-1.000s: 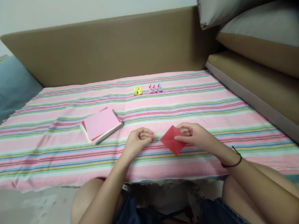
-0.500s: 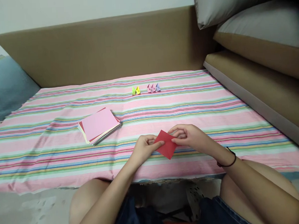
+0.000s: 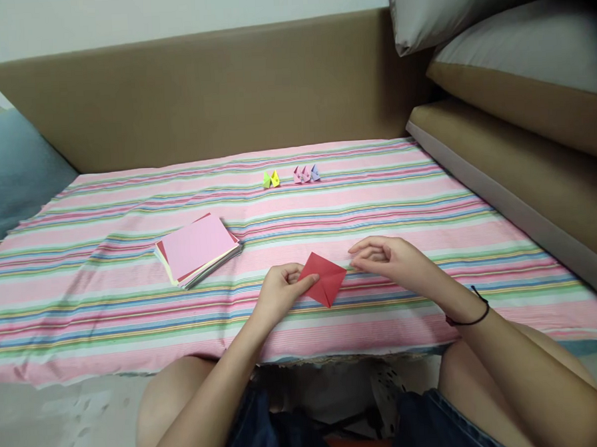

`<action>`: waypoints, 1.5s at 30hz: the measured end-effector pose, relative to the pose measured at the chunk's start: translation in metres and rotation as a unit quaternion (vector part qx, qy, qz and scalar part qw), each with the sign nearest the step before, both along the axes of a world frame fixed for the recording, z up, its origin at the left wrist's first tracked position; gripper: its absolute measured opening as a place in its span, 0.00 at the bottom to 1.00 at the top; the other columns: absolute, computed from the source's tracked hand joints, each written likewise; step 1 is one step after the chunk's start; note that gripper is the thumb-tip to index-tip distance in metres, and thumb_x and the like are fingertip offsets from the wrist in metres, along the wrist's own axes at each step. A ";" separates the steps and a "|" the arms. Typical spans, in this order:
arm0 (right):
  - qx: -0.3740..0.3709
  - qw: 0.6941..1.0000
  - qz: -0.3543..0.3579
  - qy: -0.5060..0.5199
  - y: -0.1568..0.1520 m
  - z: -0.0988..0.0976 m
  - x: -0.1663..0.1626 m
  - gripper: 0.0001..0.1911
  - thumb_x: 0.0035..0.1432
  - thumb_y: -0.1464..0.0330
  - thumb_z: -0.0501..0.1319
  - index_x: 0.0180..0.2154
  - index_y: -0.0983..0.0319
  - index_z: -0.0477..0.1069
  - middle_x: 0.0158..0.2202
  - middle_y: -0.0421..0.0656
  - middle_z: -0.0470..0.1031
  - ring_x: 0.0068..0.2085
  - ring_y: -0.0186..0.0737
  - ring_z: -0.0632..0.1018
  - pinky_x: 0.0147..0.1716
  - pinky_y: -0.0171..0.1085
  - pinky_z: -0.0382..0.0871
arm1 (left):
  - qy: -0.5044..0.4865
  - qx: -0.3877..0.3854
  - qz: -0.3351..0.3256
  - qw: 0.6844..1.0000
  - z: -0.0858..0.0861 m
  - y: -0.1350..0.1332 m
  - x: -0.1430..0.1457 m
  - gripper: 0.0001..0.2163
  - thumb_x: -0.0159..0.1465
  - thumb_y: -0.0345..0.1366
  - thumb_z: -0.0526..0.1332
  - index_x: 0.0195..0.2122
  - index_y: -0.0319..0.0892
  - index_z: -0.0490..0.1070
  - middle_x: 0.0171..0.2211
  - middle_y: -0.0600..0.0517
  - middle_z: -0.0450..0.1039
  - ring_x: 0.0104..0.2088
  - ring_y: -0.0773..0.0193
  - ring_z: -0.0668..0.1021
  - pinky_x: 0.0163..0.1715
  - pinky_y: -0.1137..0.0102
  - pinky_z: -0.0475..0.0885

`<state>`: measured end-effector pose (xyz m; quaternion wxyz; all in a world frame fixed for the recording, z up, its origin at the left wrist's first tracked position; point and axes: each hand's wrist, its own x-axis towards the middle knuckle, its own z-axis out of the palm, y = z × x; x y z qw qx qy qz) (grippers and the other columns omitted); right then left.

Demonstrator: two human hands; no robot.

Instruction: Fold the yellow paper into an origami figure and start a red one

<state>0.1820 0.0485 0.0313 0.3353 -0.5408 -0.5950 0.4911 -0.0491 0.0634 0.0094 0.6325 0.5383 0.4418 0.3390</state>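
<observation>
A red folded paper square (image 3: pixel 328 278), turned cornerwise with creases running to its lower point, is pinched at its left side by my left hand (image 3: pixel 281 290). The thumb lies on top and the fingers go underneath, partly hidden. Just off the paper's right corner, my right hand (image 3: pixel 385 259) hovers with nothing in it, its fingers loosely bent and the thumb a little apart from them. A dark cord bracelet circles the right wrist.
A stack of coloured paper (image 3: pixel 200 249), pink on top, lies left on the striped cloth (image 3: pixel 133 305). Farther back stand small folded paper pieces: yellow-green ones (image 3: pixel 275 179) and pink and lilac ones (image 3: pixel 305 175). Cushions (image 3: pixel 519 138) line the right side; a brown backrest (image 3: pixel 212 101) stands behind.
My right hand has let go of the red paper and moved right, away from it. My left hand has shifted the paper slightly left and up.
</observation>
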 end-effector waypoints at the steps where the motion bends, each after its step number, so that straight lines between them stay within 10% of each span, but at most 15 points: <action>1: 0.001 1.000 0.012 0.005 -0.001 0.000 -0.003 0.14 0.52 0.62 0.64 0.40 0.62 0.71 0.37 0.45 0.78 0.40 0.42 0.79 0.39 0.38 0.73 | 0.001 0.000 -0.003 1.000 0.000 0.000 0.001 0.13 0.50 0.43 0.70 0.28 0.36 0.76 0.26 0.51 0.79 0.26 0.67 0.77 0.27 0.75 0.67; 16: -0.039 0.999 0.027 0.022 -0.004 0.003 -0.012 0.14 0.52 0.59 0.64 0.34 0.63 0.70 0.18 0.35 0.68 0.19 0.31 0.70 0.18 0.31 0.62 | -0.010 0.013 -0.016 1.000 0.006 0.005 -0.003 0.15 0.51 0.44 0.69 0.32 0.36 0.75 0.16 0.58 0.69 0.14 0.76 0.65 0.16 0.77 0.61; 20: -0.030 0.999 0.009 0.029 -0.008 0.005 -0.018 0.13 0.53 0.59 0.63 0.35 0.62 0.69 0.21 0.38 0.71 0.21 0.33 0.73 0.20 0.33 0.66 | -0.014 0.018 0.029 0.999 0.003 0.005 -0.002 0.16 0.51 0.45 0.69 0.33 0.37 0.74 0.19 0.54 0.73 0.19 0.69 0.74 0.21 0.76 0.68; 26: 0.285 0.940 -0.094 -0.163 -0.019 0.000 -0.035 0.03 0.58 0.69 0.56 0.33 0.60 0.68 0.28 0.42 0.71 0.27 0.36 0.71 0.28 0.36 0.66 | -0.036 0.011 0.083 0.996 0.005 -0.005 0.009 0.16 0.56 0.48 0.65 0.32 0.38 0.72 0.28 0.49 0.77 0.29 0.63 0.79 0.31 0.70 0.74; 32: 0.442 0.838 0.033 -0.318 -0.025 -0.013 -0.051 0.05 0.61 0.70 0.55 0.36 0.61 0.69 0.35 0.48 0.74 0.38 0.45 0.71 0.38 0.43 0.65 | -0.148 -0.075 -0.013 0.986 0.005 -0.014 0.018 0.15 0.58 0.46 0.62 0.39 0.38 0.73 0.36 0.47 0.78 0.38 0.60 0.79 0.40 0.67 0.72; 39: 0.396 0.863 0.149 -0.275 -0.012 -0.010 -0.031 0.16 0.57 0.69 0.61 0.48 0.58 0.68 0.51 0.47 0.71 0.54 0.49 0.67 0.53 0.51 0.62 | -0.024 -0.055 0.030 0.998 0.004 0.000 -0.001 0.18 0.47 0.37 0.70 0.38 0.37 0.71 0.25 0.55 0.74 0.23 0.70 0.73 0.23 0.76 0.66; 45: 0.377 0.869 0.182 -0.265 -0.005 -0.007 -0.014 0.16 0.58 0.76 0.57 0.47 0.58 0.71 0.50 0.47 0.73 0.49 0.45 0.72 0.47 0.46 0.68 | 0.026 -0.043 -0.005 0.999 0.003 0.003 -0.002 0.26 0.48 0.39 0.70 0.48 0.38 0.66 0.19 0.59 0.71 0.17 0.73 0.69 0.19 0.77 0.64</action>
